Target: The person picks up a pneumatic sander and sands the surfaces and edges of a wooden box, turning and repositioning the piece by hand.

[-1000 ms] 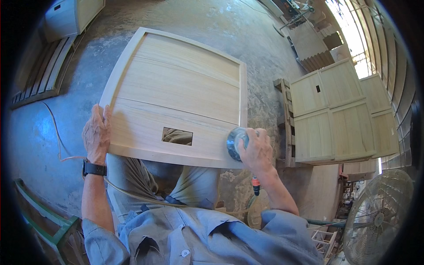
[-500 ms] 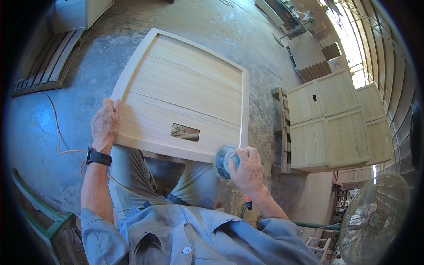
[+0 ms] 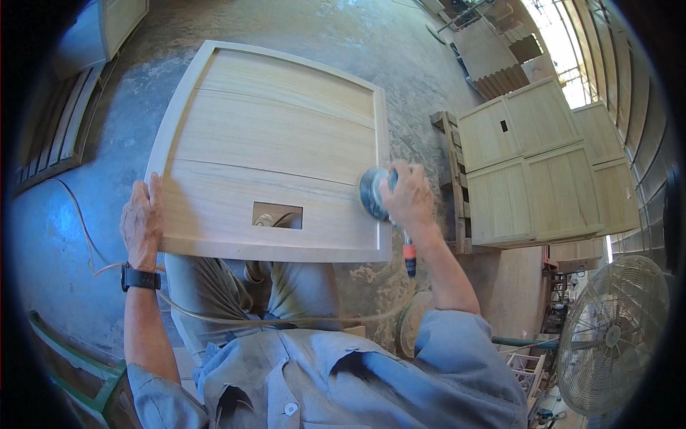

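A pale wooden door panel [image 3: 279, 121] with a raised frame and a small rectangular cutout [image 3: 277, 215] lies across my lap. My left hand [image 3: 141, 223] grips its left edge near the lower corner, some fingertips hidden. In my right hand [image 3: 411, 200] is a round sander [image 3: 373, 193], its disc on the frame's right side, above the near right corner. A red and black hose fitting [image 3: 409, 259] hangs below the right wrist.
To the right, a stack of pale wooden panels [image 3: 529, 164] stands by a pallet [image 3: 454, 186]. A large fan [image 3: 614, 336] is at lower right. The air hose [image 3: 343, 319] crosses my lap. A green frame [image 3: 78, 365] stands lower left; wooden slats [image 3: 71, 125] lie upper left.
My right hand has slid the sander up the panel's right side, away from the near corner. The panel and left hand appear shifted leftward as the view moved.
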{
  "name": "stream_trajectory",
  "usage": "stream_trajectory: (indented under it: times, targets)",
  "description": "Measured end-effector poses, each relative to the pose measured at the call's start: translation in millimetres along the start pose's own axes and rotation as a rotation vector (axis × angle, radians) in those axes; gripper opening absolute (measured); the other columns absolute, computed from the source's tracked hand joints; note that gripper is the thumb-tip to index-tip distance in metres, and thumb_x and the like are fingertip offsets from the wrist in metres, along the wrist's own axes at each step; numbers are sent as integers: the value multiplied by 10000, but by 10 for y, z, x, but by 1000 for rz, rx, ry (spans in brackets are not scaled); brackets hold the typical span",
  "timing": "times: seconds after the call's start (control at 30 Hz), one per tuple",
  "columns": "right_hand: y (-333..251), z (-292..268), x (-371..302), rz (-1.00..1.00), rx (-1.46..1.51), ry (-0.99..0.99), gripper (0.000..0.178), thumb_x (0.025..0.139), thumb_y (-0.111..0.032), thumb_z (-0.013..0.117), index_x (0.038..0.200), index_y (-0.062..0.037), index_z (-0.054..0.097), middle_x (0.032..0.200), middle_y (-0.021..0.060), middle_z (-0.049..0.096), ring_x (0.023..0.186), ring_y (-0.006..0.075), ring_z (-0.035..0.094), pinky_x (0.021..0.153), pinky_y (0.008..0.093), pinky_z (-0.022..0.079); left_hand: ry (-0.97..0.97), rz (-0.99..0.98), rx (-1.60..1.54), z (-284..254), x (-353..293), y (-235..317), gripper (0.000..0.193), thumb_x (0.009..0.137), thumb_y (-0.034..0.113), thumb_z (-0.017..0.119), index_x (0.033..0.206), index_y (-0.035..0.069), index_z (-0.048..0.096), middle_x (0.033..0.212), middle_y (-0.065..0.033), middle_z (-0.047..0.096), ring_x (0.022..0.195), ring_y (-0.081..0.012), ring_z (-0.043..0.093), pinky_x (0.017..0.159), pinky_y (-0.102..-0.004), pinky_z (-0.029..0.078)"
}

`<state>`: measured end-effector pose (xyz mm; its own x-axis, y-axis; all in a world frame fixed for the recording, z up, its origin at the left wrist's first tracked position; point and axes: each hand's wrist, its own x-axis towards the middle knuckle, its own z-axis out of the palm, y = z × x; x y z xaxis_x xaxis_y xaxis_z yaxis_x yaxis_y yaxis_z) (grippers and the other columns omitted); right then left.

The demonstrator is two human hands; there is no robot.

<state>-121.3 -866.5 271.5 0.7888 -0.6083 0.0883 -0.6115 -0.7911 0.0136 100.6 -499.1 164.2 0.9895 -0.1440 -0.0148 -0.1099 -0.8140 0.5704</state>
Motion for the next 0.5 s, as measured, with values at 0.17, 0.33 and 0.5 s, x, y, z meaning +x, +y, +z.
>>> stream_trajectory:
  times: [0.17, 0.33, 0.5]
  targets:
    - [154, 101, 884, 58, 6, -13, 356, 881, -293, 613, 1195, -124, 606, 1166, 243, 554, 1071, 448, 593, 930, 507, 489, -2, -38, 5, -20, 7, -3, 539, 1027, 538, 381, 962, 39, 573, 862, -263, 635, 848, -451, 616, 749, -518, 448]
    - [216, 157, 1678, 117, 36, -61, 433, 890, -351, 583, 1263, -130, 589, 1239, 272, 544, 1168, 460, 572, 980, 508, 469, -8, -37, -27, 36, 32, -55, 553, 1028, 540, 383, 991, 25, 582, 863, -261, 624, 850, -451, 598, 745, -512, 439]
    - [186, 147, 2013, 111, 6, -72, 457, 934, -393, 544, 1305, -126, 563, 1260, 272, 540, 1186, 455, 573, 997, 501, 461, 84, 97, 1, 132, 99, -303, 540, 1043, 510, 374, 1001, 9, 572, 859, -276, 605, 836, -462, 584, 742, -520, 429]
